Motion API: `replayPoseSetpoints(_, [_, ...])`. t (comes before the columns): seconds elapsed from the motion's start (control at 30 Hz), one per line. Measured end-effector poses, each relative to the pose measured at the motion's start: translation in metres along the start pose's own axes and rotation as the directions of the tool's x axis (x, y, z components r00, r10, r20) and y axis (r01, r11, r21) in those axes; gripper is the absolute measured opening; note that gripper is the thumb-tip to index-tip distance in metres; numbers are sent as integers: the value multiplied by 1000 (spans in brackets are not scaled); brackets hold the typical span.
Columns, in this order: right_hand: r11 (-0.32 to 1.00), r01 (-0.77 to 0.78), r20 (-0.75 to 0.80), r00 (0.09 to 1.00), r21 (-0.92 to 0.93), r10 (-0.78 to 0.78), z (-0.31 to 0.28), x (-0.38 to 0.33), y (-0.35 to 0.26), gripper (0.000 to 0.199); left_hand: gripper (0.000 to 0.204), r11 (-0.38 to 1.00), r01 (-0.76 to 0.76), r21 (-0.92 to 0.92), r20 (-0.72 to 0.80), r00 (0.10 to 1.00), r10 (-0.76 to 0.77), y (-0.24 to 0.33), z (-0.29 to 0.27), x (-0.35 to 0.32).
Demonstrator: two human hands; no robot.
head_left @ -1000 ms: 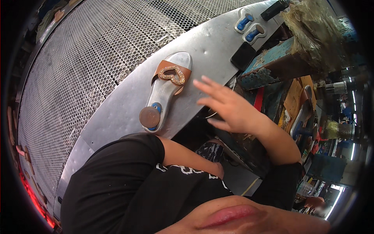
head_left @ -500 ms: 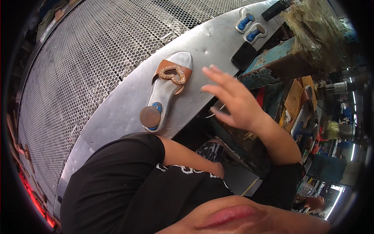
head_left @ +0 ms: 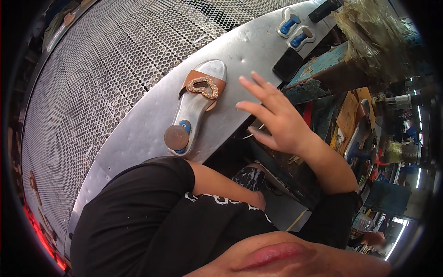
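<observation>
One view: head-worn left fisheye, looking steeply down over the tabletop (head_left: 138, 134)'s near edge, close range.

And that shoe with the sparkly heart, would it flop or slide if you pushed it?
The shoe would probably stay stiff, because its long silver part looks solid and metallic. It might slide fairly easily, since the metal ledge under it looks smooth. Its brown strap could bend a little, as it looks thin at the edges.
</observation>
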State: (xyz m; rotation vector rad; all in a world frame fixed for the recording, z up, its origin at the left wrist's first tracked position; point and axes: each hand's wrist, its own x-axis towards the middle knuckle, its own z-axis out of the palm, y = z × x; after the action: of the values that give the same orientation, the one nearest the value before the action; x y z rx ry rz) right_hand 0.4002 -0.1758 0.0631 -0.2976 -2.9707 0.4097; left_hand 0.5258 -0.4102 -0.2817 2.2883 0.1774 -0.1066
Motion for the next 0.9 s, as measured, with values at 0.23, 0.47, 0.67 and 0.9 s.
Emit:
replayPoseSetpoints(0.23, [998,-43,477,879,41,18,25,-29,11,60,21,986,-96,135,214,975,66,45,-87,-66])
replayPoseSetpoints(0.47, [997,55,-42,998,48,-53,-2,0,-2,55,21,987,42,155,194,978,-72,0,-37,-3])
replayPoseSetpoints(0.67, [999,-27,414,910,31,12,25,-25,7,57,19,985,22,170,209,976,-58,23,-34,-27])
replayPoseSetpoints(0.9, [986,10,71,997,167,-22,6,-6,2,57,32,997,76,-22,228,971,-69,31,-62,-36])
